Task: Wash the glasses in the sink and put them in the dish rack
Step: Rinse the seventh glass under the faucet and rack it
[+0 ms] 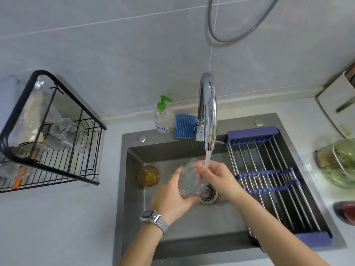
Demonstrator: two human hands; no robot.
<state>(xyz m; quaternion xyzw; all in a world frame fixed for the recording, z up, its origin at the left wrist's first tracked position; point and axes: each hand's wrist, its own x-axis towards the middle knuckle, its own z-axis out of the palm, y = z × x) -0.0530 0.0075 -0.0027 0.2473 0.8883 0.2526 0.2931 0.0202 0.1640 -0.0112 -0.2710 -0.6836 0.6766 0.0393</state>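
A: Sink point(134, 217), dark grey basin; tap point(207, 112) running, stream falling onto the hands; where's the glass?

B: Clear glass point(190, 178) held over the drain point(209, 194), tilted, mouth towards the back of the basin; left hand point(171, 198) wrapped round its base, fingers curled on it; watch point(150, 216) on that wrist.

A: Right hand point(217, 177)?

B: Fingers at the rim, in the water, bent round the mouth of the glass; gripping it, as far as I can see.

A: Others?

B: Amber glass point(148, 175) standing upright in the basin's left side, apart from both hands; dish rack point(51, 143), black wire, on the counter to the left, with clear glassware point(61, 129) lying in it.

A: Around the tap?

B: Soap bottle point(163, 118) with green pump; blue sponge point(184, 126) just beside it; roll-up drainer point(269, 179) across the sink's right side.
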